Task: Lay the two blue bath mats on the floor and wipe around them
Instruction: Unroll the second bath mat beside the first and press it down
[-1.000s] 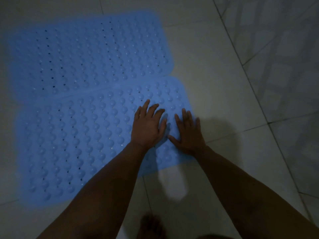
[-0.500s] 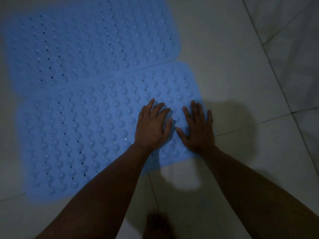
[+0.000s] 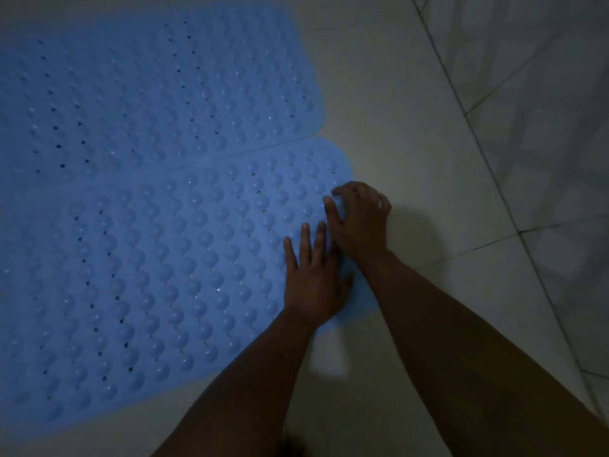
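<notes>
left hand (image 3: 313, 285): flat, palm down, fingers spread, pressed on the near mat close to its right end; holds nothing.
right hand (image 3: 359, 219): just beyond and to the right of the left hand, touching it at the thumb side; fingers curled, fingertips (image 3: 329, 201) digging at the mat's right edge. Whether the edge is actually pinched or only pushed, cannot tell.
forearms: both bare, coming in from the bottom edge, right one crossing over pale floor.
near blue rubber bath mat with raised bumps and small holes (image 3: 171, 275): lies flat on the floor, long side running left to right, rounded right corner under the right hand.
far blue rubber bath mat of the same pattern (image 3: 158, 94): flat, directly behind the near one; long edges meet along a seam, possibly a slight overlap, too dim to tell.
pale tiled floor (image 3: 412, 133): bare to the right of both mats, dark grout lines running diagonally.
light patch (image 3: 329, 357): bright blurred spot on floor between the forearms, just below the near mat's edge.
lighting: dim, left mat ends fade out of frame.
</notes>
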`<state>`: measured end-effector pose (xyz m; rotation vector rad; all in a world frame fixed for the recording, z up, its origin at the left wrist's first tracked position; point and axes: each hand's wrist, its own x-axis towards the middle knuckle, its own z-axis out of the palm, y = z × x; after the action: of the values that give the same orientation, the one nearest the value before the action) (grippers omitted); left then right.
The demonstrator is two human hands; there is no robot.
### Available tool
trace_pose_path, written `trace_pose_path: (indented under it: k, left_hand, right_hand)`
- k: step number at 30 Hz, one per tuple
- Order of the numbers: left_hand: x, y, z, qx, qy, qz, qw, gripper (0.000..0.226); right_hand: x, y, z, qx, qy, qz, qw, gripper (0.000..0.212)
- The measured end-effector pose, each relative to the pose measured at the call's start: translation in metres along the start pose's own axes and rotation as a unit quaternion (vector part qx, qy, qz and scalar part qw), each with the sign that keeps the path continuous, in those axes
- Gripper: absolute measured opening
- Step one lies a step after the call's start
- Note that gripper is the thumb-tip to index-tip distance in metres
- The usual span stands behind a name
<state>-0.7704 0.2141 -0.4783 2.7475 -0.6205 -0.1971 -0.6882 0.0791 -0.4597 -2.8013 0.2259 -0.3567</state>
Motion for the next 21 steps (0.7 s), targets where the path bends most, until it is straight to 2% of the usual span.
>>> trace_pose_path:
  k: [4, 8, 14, 16, 18, 19, 21]
  left_hand:
    - [0.001, 0.005, 0.016, 0.028, 0.026, 0.003, 0.999, 0.078]
    - [0.003, 0.009, 0.015, 0.021, -0.002, -0.004, 1.000, 0.080]
    - [0.001, 0.008, 0.010, -0.028, -0.024, -0.004, 0.999, 0.079]
    - [0.008, 0.003, 0.000, -0.084, -0.050, -0.005, 0.995, 0.076]
    - [0.009, -0.007, -0.018, -0.209, -0.053, -0.036, 0.976, 0.072]
    - [0.005, -0.014, -0.028, -0.267, -0.034, -0.065, 0.961, 0.067]
    - [-0.009, -0.034, -0.048, -0.291, 0.069, -0.100, 0.949, 0.052]
  right_hand:
    - [0.012, -0.004, 0.006, 0.036, 0.000, -0.020, 0.999, 0.030]
    - [0.010, 0.006, 0.005, 0.049, -0.013, -0.038, 0.998, 0.030]
    - [-0.004, 0.014, -0.005, 0.063, 0.000, -0.004, 0.998, 0.030]
    - [-0.007, 0.010, -0.019, 0.057, 0.000, 0.003, 0.998, 0.031]
    - [-0.011, 0.005, -0.027, 0.061, -0.003, -0.004, 0.998, 0.030]
    - [-0.017, 0.001, -0.026, 0.069, -0.010, -0.014, 0.997, 0.029]
    - [-0.034, -0.013, -0.019, 0.074, -0.041, -0.051, 0.995, 0.031]
